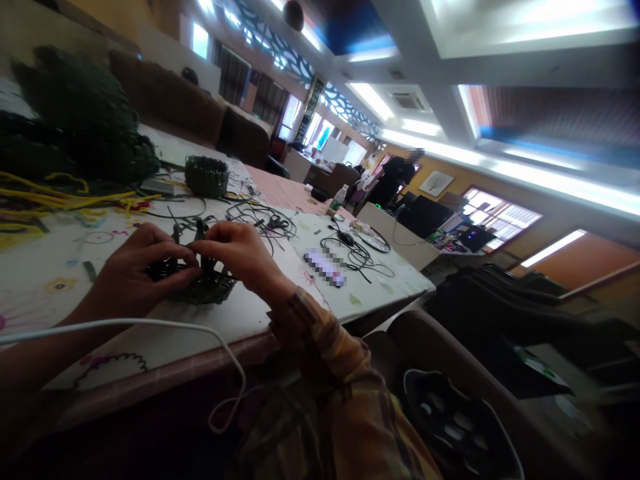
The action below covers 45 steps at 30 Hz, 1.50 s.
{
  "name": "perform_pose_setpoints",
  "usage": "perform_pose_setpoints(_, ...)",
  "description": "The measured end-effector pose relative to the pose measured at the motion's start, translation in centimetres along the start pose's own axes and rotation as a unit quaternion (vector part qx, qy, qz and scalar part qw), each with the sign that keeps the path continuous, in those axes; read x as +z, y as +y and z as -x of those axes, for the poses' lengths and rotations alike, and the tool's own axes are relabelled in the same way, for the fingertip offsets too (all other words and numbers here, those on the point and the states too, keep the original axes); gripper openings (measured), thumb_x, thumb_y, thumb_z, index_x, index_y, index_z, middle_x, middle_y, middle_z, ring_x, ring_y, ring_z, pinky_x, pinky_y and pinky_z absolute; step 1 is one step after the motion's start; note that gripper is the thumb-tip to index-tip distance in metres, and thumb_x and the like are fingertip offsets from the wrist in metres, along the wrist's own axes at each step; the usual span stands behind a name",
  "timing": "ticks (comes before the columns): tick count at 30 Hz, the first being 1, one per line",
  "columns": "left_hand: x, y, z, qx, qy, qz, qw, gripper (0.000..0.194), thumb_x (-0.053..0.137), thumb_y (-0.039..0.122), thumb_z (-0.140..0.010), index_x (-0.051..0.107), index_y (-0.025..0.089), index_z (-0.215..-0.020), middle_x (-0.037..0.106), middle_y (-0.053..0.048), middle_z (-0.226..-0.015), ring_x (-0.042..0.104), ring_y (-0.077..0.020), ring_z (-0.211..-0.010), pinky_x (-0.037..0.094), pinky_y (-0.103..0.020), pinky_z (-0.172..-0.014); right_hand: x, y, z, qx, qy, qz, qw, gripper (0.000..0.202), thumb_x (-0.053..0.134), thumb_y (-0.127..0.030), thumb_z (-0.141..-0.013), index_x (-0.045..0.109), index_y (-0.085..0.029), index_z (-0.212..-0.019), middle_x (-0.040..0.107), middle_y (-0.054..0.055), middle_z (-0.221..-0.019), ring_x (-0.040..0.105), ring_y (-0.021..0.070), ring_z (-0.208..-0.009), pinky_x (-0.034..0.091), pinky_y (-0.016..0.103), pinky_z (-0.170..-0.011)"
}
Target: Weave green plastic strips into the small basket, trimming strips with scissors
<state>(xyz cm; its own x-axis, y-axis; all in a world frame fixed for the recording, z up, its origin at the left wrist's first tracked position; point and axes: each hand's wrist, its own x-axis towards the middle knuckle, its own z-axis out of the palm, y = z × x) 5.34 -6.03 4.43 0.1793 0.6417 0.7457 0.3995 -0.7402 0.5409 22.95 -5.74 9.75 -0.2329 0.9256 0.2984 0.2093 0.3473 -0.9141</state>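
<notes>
A small dark green woven basket (213, 288) rests on the table in front of me, with strips standing up from its rim. My left hand (143, 263) is closed at the basket's left side, thumb and fingers pinched by an upright strip. From the right, my right hand (240, 250) pinches at a dark green strip (201, 232) above the rim. The fingertips of both hands nearly meet there. Fingers hide part of the basket's far side. A second woven basket (207, 177) stands further back, apart from my hands.
Loose dark strands (260, 220) lie behind my hands, and yellow strips (60, 200) at left near a dark green heap (85, 120). A white cable (150, 323) crosses before my left forearm. A bottle (339, 199) and a blurred phone-like object (325, 267) are on the table. A person (393, 179) stands far off.
</notes>
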Motion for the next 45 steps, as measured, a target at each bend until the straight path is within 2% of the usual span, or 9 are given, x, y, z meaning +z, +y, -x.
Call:
perform_pose_setpoints(3, 0.0, 0.3, -0.1, -0.010, 0.000, 0.002, 1.000, 0.025, 0.067, 0.052, -0.081, 0.071, 0.028, -0.082, 0.050, 0.001, -0.078, 0.051, -0.0169, -0.073, 0.042, -0.031, -0.067, -0.1, 0.5, 0.6, 0.035, 0.007, -0.141, 0.989, 0.022, 0.074, -0.020, -0.076, 0.057, -0.018, -0.062, 0.049, -0.009, -0.055, 0.039, 0.0060, -0.052, 0.028, 0.020, -0.051)
perform_pose_setpoints(8, 0.0, 0.0, -0.3, -0.051, -0.009, -0.014, 0.999, 0.032, 0.064, 0.057, -0.080, 0.070, 0.026, -0.079, 0.048, 0.000, -0.079, 0.050, -0.0165, -0.073, 0.040, -0.031, -0.068, -0.7, 1.4, 1.1, 0.036, 0.037, -0.261, 0.964, 0.027, 0.077, -0.025, -0.071, 0.051, -0.020, -0.068, 0.046, -0.011, -0.056, 0.035, 0.0040, -0.047, 0.026, 0.018, -0.046)
perform_pose_setpoints(13, -0.3, -0.4, -0.5, -0.076, -0.041, -0.009, 0.996, 0.034, 0.063, 0.059, -0.079, 0.070, 0.025, -0.078, 0.049, 0.000, -0.082, 0.050, -0.0172, -0.078, 0.042, -0.031, -0.077, -2.0, 3.3, 1.0, 0.020, -0.013, -0.276, 0.961, 0.042, 0.084, -0.043, -0.067, 0.047, -0.023, -0.073, 0.041, -0.012, -0.053, 0.033, 0.0047, -0.044, 0.021, 0.019, -0.042)
perform_pose_setpoints(17, -0.3, -0.4, -0.5, -0.053, -0.060, -0.014, 0.997, 0.034, 0.060, 0.058, -0.082, 0.068, 0.025, -0.079, 0.049, 0.000, -0.081, 0.050, -0.0175, -0.076, 0.042, -0.031, -0.074, -3.1, 4.6, 0.7, 0.009, -0.065, -0.250, 0.966, 0.045, 0.083, -0.052, -0.066, 0.049, -0.024, -0.075, 0.038, -0.012, -0.052, 0.029, 0.0051, -0.043, 0.021, 0.018, -0.039)
perform_pose_setpoints(20, -0.2, -0.4, -0.4, -0.063, -0.063, -0.026, 0.996, 0.034, 0.059, 0.057, -0.081, 0.068, 0.024, -0.080, 0.049, 0.000, -0.082, 0.051, -0.0178, -0.075, 0.042, -0.032, -0.072, -3.3, 5.2, 0.6, 0.016, -0.076, -0.249, 0.965, 0.045, 0.082, -0.054, -0.066, 0.049, -0.025, -0.076, 0.042, -0.012, -0.054, 0.032, 0.0056, -0.042, 0.024, 0.019, -0.037)
perform_pose_setpoints(28, 0.0, -0.2, -0.4, -0.134, -0.027, -0.056, 0.989, 0.036, 0.057, 0.058, -0.078, 0.065, 0.023, -0.081, 0.051, -0.002, -0.085, 0.052, -0.0196, -0.078, 0.043, -0.035, -0.077, -0.8, 5.8, 0.9, -0.006, 0.022, -0.286, 0.958, 0.041, 0.078, -0.048, -0.069, 0.045, -0.025, -0.077, 0.046, -0.011, -0.055, 0.043, 0.0082, -0.043, 0.030, 0.020, -0.037)
perform_pose_setpoints(35, 0.4, -0.3, -0.2, -0.173, 0.010, -0.083, 0.981, 0.037, 0.055, 0.058, -0.078, 0.064, 0.022, -0.083, 0.054, -0.003, -0.089, 0.054, -0.0227, -0.087, 0.041, -0.036, -0.081, 1.1, 5.5, 1.3, -0.020, 0.117, -0.298, 0.947, 0.034, 0.073, -0.044, -0.071, 0.045, -0.026, -0.076, 0.047, -0.009, -0.055, 0.043, 0.0089, -0.048, 0.032, 0.022, -0.045)
perform_pose_setpoints(40, 0.5, -0.5, -0.3, -0.206, 0.039, -0.086, 0.974, 0.039, 0.054, 0.060, -0.074, 0.063, 0.023, -0.081, 0.054, -0.004, -0.092, 0.056, -0.0247, -0.090, 0.042, -0.038, -0.085, 2.0, 5.7, 0.7, -0.079, 0.128, -0.375, 0.915, 0.030, 0.076, -0.034, -0.070, 0.048, -0.024, -0.074, 0.050, -0.009, -0.056, 0.043, 0.0074, -0.049, 0.030, 0.021, -0.049)
perform_pose_setpoints(45, 0.4, -0.1, -0.5, -0.231, 0.044, -0.078, 0.969, 0.037, 0.052, 0.057, -0.075, 0.062, 0.023, -0.081, 0.057, -0.005, -0.093, 0.057, -0.0258, -0.093, 0.043, -0.040, -0.091, 2.6, 5.7, 0.9, -0.098, 0.128, -0.366, 0.917, 0.030, 0.076, -0.037, -0.075, 0.049, -0.023, -0.074, 0.050, -0.009, -0.054, 0.042, 0.0076, -0.049, 0.031, 0.023, -0.051)
